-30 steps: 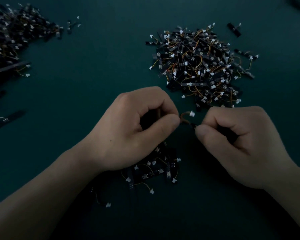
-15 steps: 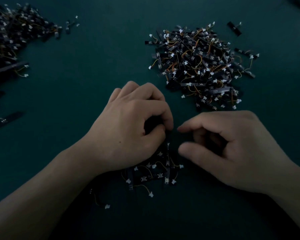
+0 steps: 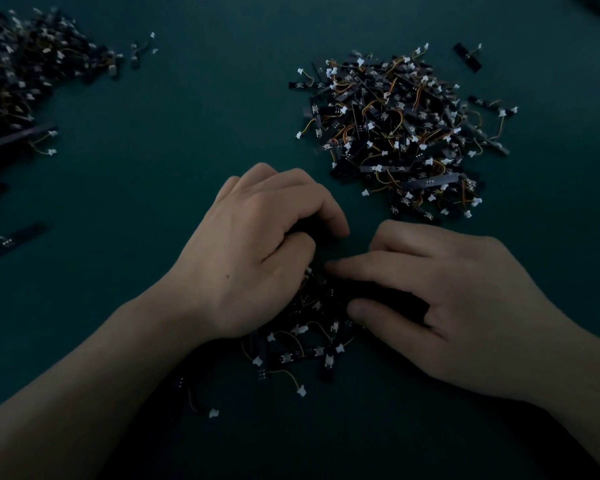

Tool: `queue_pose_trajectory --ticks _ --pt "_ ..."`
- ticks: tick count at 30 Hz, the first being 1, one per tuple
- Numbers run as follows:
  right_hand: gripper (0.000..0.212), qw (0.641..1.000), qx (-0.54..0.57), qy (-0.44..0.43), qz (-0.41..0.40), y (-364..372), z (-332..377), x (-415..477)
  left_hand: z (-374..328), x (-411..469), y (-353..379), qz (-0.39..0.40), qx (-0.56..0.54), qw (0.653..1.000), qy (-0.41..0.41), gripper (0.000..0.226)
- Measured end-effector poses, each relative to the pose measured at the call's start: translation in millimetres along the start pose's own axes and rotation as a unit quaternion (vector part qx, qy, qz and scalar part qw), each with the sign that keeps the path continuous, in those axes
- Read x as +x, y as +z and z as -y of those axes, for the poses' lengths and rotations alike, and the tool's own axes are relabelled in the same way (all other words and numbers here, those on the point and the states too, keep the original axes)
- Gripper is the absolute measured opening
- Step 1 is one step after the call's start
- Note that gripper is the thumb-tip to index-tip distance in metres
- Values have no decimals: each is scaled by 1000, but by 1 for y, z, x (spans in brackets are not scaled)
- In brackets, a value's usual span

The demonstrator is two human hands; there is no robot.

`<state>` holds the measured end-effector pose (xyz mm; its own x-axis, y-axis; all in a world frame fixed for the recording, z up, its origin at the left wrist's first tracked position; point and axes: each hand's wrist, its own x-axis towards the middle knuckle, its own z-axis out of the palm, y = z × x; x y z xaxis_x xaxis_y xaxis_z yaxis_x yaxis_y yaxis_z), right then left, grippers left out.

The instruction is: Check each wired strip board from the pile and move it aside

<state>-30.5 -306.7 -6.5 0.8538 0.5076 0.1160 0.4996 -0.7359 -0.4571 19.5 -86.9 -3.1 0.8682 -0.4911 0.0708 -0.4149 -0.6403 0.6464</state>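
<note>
Nearest me a small cluster of strip boards lies under both hands, my left hand curled over it so I cannot tell its hold, my right hand loose-fingered, touching it, with the main pile beyond.

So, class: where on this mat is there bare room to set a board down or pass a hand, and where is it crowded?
Bare mat runs wide between the left pile and the big pile, and also right of the big pile. Crowded: the small cluster under the left hand and right hand, and the far-left edge with its lone board.
</note>
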Motion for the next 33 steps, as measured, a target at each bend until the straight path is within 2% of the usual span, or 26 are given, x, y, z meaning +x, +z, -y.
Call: queue_pose_trajectory --ticks 4,10,15,17,23,28,33 --pt "16 1000 4 4 -2 1 1 1 1 0 2 -14 2 1000 -1 37" --pt "9 999 40 25 -6 -1 -1 3 2 0 2 -13 -6 1000 14 25" --pt "5 993 100 52 -38 -1 -3 2 3 -5 0 -4 -41 997 67 50" --pt "4 989 119 60 -71 1 -4 2 2 -5 0 -3 -58 994 90 48" --pt "5 978 150 54 -137 1 -1 3 2 -3 0 -2 -91 990 110 24" --pt "13 979 156 62 -115 1 -1 6 1 -2 1 11 -91 988 124 23" --pt "21 974 163 61 -146 1 0 4 1 -2 3 -12 -91 992 92 20"
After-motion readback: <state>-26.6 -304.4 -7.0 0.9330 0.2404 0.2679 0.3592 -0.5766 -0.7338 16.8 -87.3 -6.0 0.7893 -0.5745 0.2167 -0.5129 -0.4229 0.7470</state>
